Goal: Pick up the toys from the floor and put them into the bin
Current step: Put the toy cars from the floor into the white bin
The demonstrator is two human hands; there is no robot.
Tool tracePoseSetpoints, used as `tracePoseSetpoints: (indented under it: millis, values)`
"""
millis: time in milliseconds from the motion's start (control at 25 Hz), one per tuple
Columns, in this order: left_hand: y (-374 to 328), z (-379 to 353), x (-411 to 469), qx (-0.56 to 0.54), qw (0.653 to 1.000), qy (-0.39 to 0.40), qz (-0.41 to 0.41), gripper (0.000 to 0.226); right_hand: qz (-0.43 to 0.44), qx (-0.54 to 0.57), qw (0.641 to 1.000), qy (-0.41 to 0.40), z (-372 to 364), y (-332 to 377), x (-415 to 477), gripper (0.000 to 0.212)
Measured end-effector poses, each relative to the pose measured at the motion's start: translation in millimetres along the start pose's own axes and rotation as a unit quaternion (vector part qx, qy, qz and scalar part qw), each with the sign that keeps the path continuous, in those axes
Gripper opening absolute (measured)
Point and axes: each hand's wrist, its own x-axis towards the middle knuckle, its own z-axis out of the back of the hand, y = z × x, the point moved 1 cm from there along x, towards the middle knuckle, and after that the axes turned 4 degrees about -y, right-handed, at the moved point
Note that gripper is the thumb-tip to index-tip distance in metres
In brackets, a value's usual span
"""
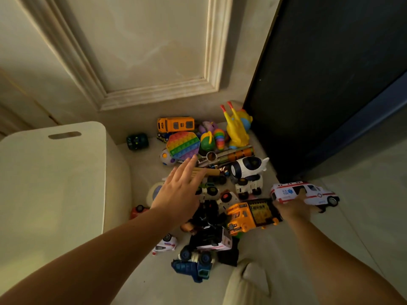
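bin (pixel 44 183) cropped left, right hand (pixel 293 209) partly behind ambulance (pixel 312 191)

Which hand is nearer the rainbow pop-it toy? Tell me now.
Left. The left hand reaches with straight fingers, tips by the lower edge of the rainbow pop-it toy; the right hand is far off to its right, gripping the toy ambulance.

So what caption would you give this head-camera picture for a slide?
Right hand grips a white toy ambulance while the open left hand hovers over the toy pile beside the lidded white bin.
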Motion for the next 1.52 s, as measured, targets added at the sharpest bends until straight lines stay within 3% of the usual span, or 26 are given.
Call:
tracePoseSetpoints:
  millis: [400,560,640,720,800,880,960,1000,1080,1200,1280,1440,1520]
  values:
    - [-17.0,15.3,-11.6,-0.031,0.999,0.011,0.020,0.075,0.001,0.116,0.993,-0.029,42.7,-8.5,-55.6,0.073]
    - [-23.7,36.7,-19.7,-0.058,0.998,-0.008,0.020,0.073,0.082,0.184,0.979,-0.040,64.3,23.2,-105.6,0.070]
    - [-25.2,49.4,-25.2,-0.108,0.993,-0.015,0.042,0.071,0.129,0.230,0.965,-0.013,69.5,52.3,-138.9,0.067]
    - [-20.1,68.7,-31.4,-0.208,0.972,-0.018,0.110,0.067,0.165,0.310,0.934,0.066,72.4,88.9,-178.7,0.064]
    - [-2.8,91.6,-35.6,-0.361,0.905,-0.020,0.224,0.066,0.208,0.349,0.899,0.161,75.9,127.3,-217.5,0.061]
    - [27.5,118.6,-45.6,-0.549,0.768,-0.012,0.329,0.063,0.266,0.345,0.867,0.242,77.6,163.7,-252.9,0.056]
    - [62.3,143.5,-65.3,-0.694,0.623,0.016,0.359,0.062,0.324,0.310,0.838,0.311,76.6,196.9,-284.0,0.057]
    - [80.5,153.9,-77.6,-0.731,0.592,0.026,0.340,0.063,0.350,0.292,0.821,0.345,71.9,212.7,-297.1,0.061]
    - [115.6,163.8,-102.6,-0.763,0.568,0.041,0.305,0.063,0.371,0.262,0.791,0.411,55.3,240.9,-318.2,0.065]
    - [159.2,153.8,-132.8,-0.789,0.504,0.014,0.350,0.065,0.357,0.224,0.767,0.484,21.5,272.6,-339.9,0.053]
    - [180.8,135.5,-146.3,-0.786,0.450,-0.052,0.422,0.062,0.380,0.169,0.788,0.453,-3.9,289.7,-349.2,0.046]
    - [210.5,96.1,-147.6,-0.775,0.329,-0.143,0.520,0.038,0.400,0.123,0.861,0.289,-51.3,305.4,-348.7,0.032]
    - [223.1,76.0,-133.0,-0.778,0.283,-0.160,0.537,0.035,0.474,0.045,0.857,0.196,-69.9,304.9,-340.8,0.031]
